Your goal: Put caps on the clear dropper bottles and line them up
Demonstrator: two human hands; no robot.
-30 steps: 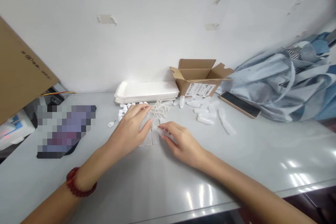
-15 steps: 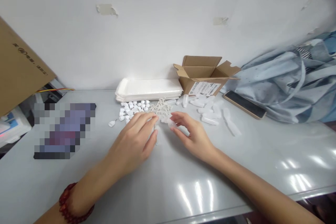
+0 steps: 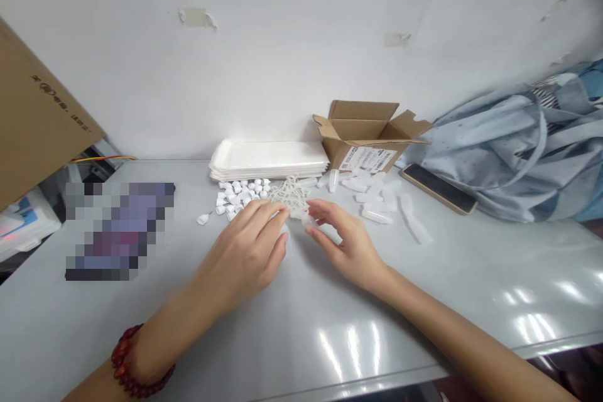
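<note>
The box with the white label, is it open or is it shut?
Open: the box has its flaps spread, and part of its inside shows above the front edge.

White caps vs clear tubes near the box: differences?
Look: the white caps are opaque; the clear tubes are translucent. Shape: the caps are short and stubby; the tubes are longer. Place: the caps sit before the white stack, the tubes mostly before the cardboard box. Shared: both lie loose on the grey table.
</note>
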